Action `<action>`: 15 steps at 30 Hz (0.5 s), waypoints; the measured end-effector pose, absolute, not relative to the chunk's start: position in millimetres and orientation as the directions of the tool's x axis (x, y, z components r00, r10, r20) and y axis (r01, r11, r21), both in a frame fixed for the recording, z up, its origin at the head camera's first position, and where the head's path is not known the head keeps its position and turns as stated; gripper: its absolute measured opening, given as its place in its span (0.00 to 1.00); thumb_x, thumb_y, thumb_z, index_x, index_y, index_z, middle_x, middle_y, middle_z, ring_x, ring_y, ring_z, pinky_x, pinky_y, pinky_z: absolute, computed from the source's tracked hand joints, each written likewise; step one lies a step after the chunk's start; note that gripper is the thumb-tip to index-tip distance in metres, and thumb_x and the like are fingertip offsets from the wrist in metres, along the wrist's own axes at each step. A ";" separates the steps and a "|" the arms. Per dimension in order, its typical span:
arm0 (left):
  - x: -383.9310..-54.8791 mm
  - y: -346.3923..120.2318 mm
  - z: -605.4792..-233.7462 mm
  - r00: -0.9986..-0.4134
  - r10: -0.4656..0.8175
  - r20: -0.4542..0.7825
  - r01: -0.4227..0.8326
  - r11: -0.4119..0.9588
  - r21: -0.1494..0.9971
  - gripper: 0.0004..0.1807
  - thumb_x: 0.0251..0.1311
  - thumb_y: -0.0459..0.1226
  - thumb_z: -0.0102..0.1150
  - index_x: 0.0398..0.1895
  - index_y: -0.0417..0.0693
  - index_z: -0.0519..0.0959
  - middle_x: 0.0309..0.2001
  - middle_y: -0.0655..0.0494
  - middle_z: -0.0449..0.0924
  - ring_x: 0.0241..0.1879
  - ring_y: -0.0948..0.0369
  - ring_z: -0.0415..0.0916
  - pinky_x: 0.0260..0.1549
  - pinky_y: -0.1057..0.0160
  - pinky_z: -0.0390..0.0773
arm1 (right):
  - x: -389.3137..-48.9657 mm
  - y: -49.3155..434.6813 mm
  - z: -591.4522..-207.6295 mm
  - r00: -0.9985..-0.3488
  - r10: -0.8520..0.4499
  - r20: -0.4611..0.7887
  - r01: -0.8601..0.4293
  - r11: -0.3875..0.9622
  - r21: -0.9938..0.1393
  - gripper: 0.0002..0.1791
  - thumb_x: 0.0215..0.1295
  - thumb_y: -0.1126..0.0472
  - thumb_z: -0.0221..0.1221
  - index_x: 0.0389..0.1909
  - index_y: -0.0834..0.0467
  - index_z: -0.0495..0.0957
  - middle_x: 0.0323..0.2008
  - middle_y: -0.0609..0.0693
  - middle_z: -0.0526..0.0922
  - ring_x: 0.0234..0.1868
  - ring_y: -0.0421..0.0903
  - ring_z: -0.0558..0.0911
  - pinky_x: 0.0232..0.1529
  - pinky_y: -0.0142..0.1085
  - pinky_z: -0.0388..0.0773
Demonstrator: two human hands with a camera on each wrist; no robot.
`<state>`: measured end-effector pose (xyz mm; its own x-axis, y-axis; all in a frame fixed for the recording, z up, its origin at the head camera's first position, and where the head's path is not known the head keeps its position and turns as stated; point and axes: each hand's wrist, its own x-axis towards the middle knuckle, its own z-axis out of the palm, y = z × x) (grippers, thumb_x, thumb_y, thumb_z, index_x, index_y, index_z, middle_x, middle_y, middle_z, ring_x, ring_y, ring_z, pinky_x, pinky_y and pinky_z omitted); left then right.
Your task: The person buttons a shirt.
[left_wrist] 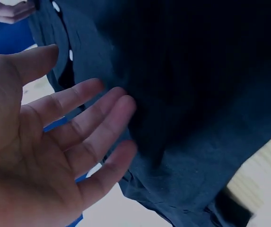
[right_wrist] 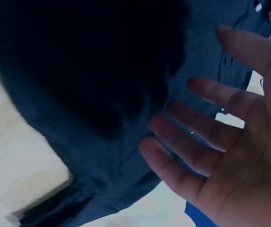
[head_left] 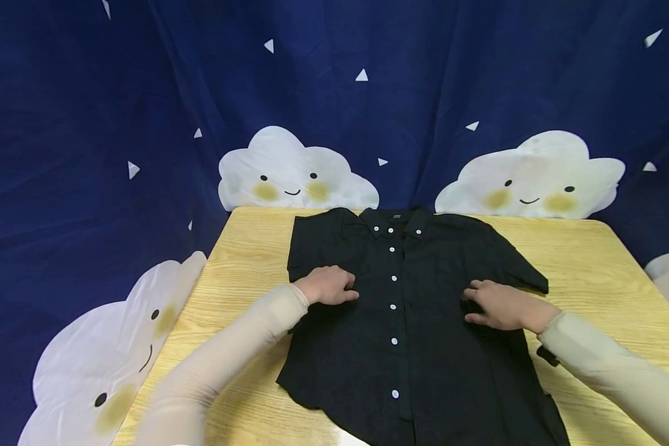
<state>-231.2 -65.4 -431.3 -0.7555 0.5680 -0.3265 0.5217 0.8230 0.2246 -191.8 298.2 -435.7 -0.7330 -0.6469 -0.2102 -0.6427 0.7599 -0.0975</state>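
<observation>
A black short-sleeved shirt [head_left: 362,334] with a buttoned front and white buttons lies spread on the table, its collar [head_left: 418,224] at the far edge. Over the left side of its chest is my left hand [head_left: 327,285], fingers relaxed and nothing in them. My right hand [head_left: 497,305] is above the other side, below the sleeve on the right. Both wrist views show loosely extended fingers close to the dark cloth; whether they touch it I cannot tell. The bottom hem on the right runs out of the head view.
The light wooden table [head_left: 251,248] has rounded far corners. Behind it hangs a dark blue curtain [head_left: 323,80] printed with white smiling clouds and small triangles. A small dark object [head_left: 547,355] shows by the right wrist. Something white [head_left: 350,438] peeks out under the shirt's lower hem.
</observation>
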 end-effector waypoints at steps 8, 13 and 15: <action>-255.1 -52.1 -438.7 -0.764 0.525 -0.374 0.486 0.850 0.202 0.13 0.66 0.50 0.51 0.34 0.52 0.77 0.27 0.58 0.73 0.27 0.60 0.72 0.26 0.63 0.70 | -219.9 290.4 -434.5 -0.755 -0.591 -0.283 -0.581 0.804 -0.126 0.23 0.61 0.51 0.62 0.47 0.66 0.76 0.38 0.55 0.75 0.39 0.51 0.77 0.41 0.49 0.75; -271.2 -41.9 -436.5 -0.770 0.504 -0.391 0.465 0.863 0.198 0.15 0.67 0.50 0.50 0.37 0.50 0.78 0.29 0.57 0.74 0.29 0.59 0.72 0.28 0.62 0.71 | -239.9 282.6 -435.8 -0.761 -0.547 -0.348 -0.530 0.834 -0.152 0.24 0.63 0.51 0.60 0.50 0.67 0.75 0.46 0.63 0.77 0.47 0.59 0.77 0.48 0.55 0.72; -278.0 -38.0 -435.2 -0.779 0.494 -0.388 0.452 0.869 0.199 0.15 0.67 0.50 0.50 0.38 0.50 0.79 0.30 0.57 0.75 0.30 0.59 0.72 0.29 0.61 0.72 | -248.0 277.7 -436.7 -0.765 -0.531 -0.364 -0.513 0.844 -0.156 0.24 0.64 0.51 0.60 0.50 0.66 0.75 0.47 0.63 0.77 0.49 0.60 0.77 0.49 0.55 0.71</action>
<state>-278.0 -38.0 -435.2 -0.7785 0.4936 -0.3875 0.4523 0.8694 0.1987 -248.0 277.7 -436.7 -0.7652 -0.5313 -0.3636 -0.5125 0.8445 -0.1555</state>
